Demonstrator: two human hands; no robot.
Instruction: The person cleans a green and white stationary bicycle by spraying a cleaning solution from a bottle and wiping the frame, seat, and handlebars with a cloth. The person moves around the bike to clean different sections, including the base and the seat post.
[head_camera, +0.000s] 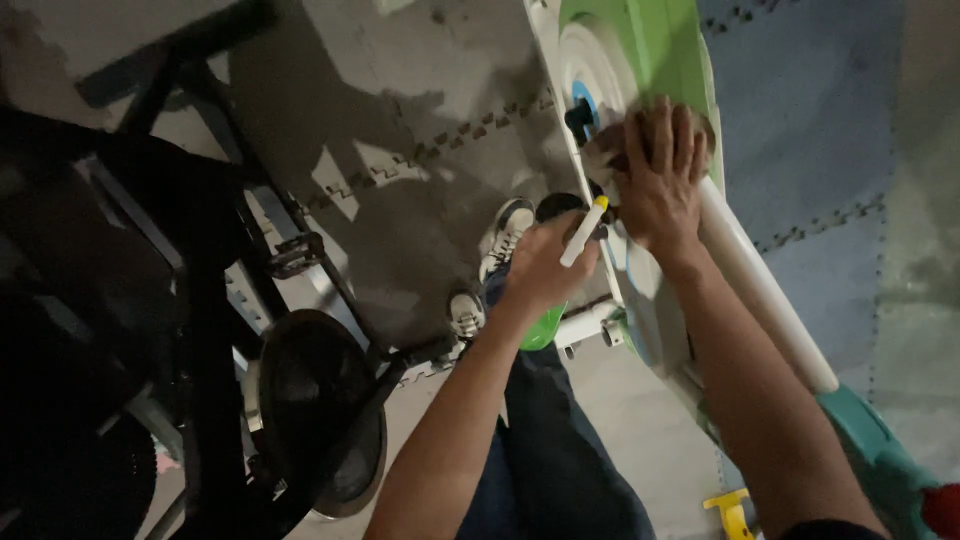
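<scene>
My right hand (662, 185) presses a brownish cloth (612, 150) against the side of a green and white exercise bike (640, 50), next to its blue hub and black crank. My left hand (540, 268) is closed around a green bottle (543, 328) with a white nozzle (583, 232) that sticks up toward the bike. The two hands are close together, the left just below and to the left of the right. A white tube (760, 285) of the bike frame runs under my right forearm.
A black exercise bike (300, 390) with a round flywheel and pedal stands at the left. My legs in dark trousers and white shoes (505, 235) are below on grey and blue interlocking floor mats (800, 120). A yellow part (730, 512) and a teal base lie at lower right.
</scene>
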